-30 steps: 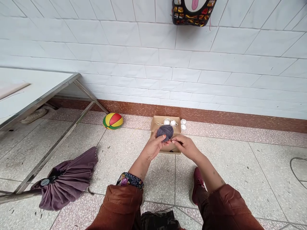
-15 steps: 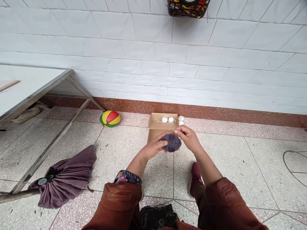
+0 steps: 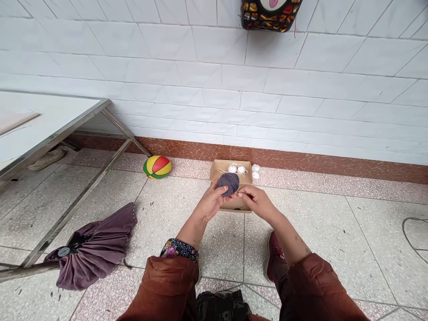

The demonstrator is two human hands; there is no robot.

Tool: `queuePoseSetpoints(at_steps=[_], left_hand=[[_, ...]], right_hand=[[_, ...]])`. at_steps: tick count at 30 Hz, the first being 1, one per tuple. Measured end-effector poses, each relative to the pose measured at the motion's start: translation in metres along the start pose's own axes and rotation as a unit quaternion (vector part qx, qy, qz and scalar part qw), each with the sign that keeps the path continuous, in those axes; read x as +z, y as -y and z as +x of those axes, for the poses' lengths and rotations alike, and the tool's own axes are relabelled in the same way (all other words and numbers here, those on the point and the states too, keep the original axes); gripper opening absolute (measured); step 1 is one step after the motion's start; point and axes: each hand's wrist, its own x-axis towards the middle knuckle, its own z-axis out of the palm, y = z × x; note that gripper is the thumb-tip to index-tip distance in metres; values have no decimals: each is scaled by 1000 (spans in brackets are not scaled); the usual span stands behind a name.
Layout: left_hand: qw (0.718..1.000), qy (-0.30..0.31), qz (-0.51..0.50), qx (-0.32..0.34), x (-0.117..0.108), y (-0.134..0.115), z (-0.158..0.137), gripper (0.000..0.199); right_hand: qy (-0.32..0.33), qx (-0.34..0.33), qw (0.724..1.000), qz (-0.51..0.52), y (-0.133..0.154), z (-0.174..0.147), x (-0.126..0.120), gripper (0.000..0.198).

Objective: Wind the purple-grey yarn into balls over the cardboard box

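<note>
A dark grey-purple ball of yarn (image 3: 228,183) rests in my left hand (image 3: 211,201), whose thumb presses on its front. Just to the right of the ball, my right hand (image 3: 258,201) pinches with thumb and fingertips; the thin strand between them is barely visible. Below and behind both hands, an open cardboard box (image 3: 214,170) stands on the floor. White balls of yarn (image 3: 232,168) with loose ends lie in its far part. Something dark and thin shows near its front edge, partly hidden by my hands.
More white balls (image 3: 255,171) sit beside the box. A colourful ball (image 3: 157,167) lies near the wall. At left are a metal-framed table (image 3: 53,129) and a folded purple umbrella (image 3: 96,249). A patterned bag (image 3: 269,18) hangs on the wall; a wire loop (image 3: 409,232) lies right.
My left hand has lifted and tilted the yarn ball up and to the left. My right hand has dropped from above the ball to its lower right. The view has shifted slightly.
</note>
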Motion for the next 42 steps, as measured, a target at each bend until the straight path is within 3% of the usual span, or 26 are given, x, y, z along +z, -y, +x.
queuePoseSetpoints(at_steps=[5,9,14,17,19,26,29,35,38,42], left_hand=[[985,-74,155,4,2,3,3,46],[975,-14,219,-23,6,0,-4,58],[983,122,126,-49,8,0,-11,66],[981,185,21,-50,7,4,-11,67],[979,195,-26,-47,6,7,-9,68],[993,108,-48,-9,1,2,-6,65],[998,56,-7,1,1,0,-4,59],[986,-74,143,43,0,7,7,52],[971,-68,227,38,2,8,5,58],[967,41,251,-1,5,5,-4,74]], right_hand=[[37,-32,998,42,15,-3,-4,11],[-60,-18,996,65,14,-2,-12,13],[-133,48,986,88,0,1,-17,18],[-127,90,983,94,-8,2,-12,23],[-106,95,986,85,-12,2,-7,23],[-70,56,996,11,-12,1,3,24],[-54,37,998,-7,-8,0,2,22],[56,-45,997,43,14,-4,0,14],[5,-53,997,60,19,-3,-6,14],[-94,-29,994,46,10,0,-17,15]])
